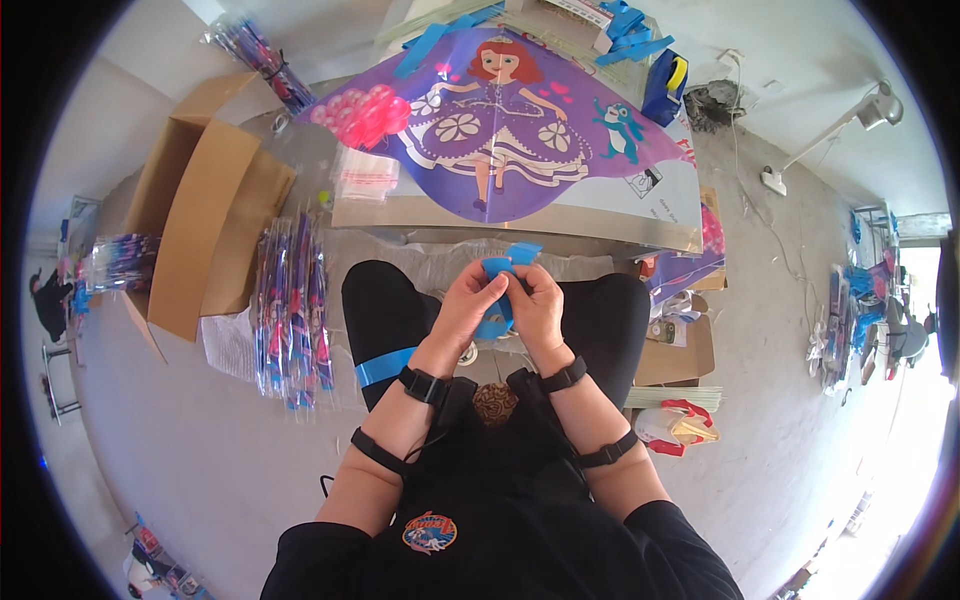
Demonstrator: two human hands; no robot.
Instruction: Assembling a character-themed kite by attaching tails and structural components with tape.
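Above my lap, my left hand [466, 306] and my right hand [538, 308] meet with thumbs and fingers pinched on a blue ribbon [497, 267]. Part of the ribbon sticks out beyond the fingertips, and more of it shows below, between the palms. Just ahead, a purple kite [415, 150] printed with a red-haired princess lies spread on the table [600, 225]. Another blue strip [385, 367] lies across my left thigh.
A blue tape dispenser [660, 95] and loose blue ribbons [630, 40] sit on the table's far right. Small clear bags [365, 175] rest at its left. Wrapped kites [290, 310] and a large open carton [215, 220] stand left; another carton [690, 350] sits right.
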